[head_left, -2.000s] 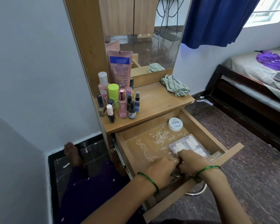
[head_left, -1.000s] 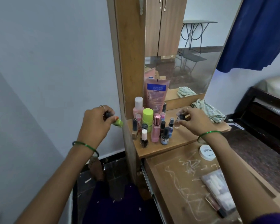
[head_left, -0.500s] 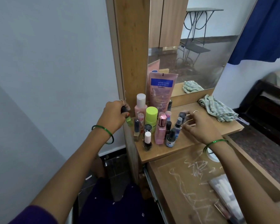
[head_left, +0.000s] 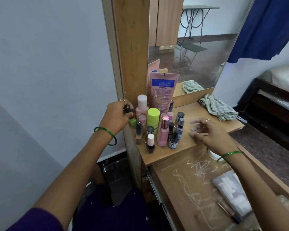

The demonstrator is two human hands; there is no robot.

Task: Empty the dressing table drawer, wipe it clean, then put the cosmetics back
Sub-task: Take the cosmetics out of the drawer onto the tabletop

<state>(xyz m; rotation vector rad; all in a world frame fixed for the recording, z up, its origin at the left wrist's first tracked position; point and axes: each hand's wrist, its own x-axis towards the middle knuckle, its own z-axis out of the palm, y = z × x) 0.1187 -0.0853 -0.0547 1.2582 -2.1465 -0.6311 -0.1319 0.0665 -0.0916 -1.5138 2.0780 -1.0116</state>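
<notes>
My left hand [head_left: 116,116] grips a small green nail polish bottle [head_left: 132,121] by its dark cap at the left edge of the dressing table top [head_left: 195,112]. My right hand [head_left: 207,135] hovers over the top with fingers spread and holds nothing. Beside it stands a cluster of cosmetics: a pink tube [head_left: 163,89], a pink bottle [head_left: 141,107], a lime-capped jar [head_left: 153,118], a pink perfume bottle [head_left: 163,131] and several small bottles. The open drawer [head_left: 190,189] below holds a clear packet [head_left: 232,192], a lip gloss stick [head_left: 228,211] and a white round tin [head_left: 213,155].
A crumpled checked cloth [head_left: 217,108] lies at the back right of the top, under the mirror [head_left: 190,47]. A bed frame [head_left: 274,104] stands to the right and a blue curtain [head_left: 265,29] hangs above it. White scribbles mark the drawer floor.
Both hands rose from the drawer to the table top carrying small bottles. My right hand set its bottle down in the cluster and drew back open. My left hand brought the green bottle to the left edge.
</notes>
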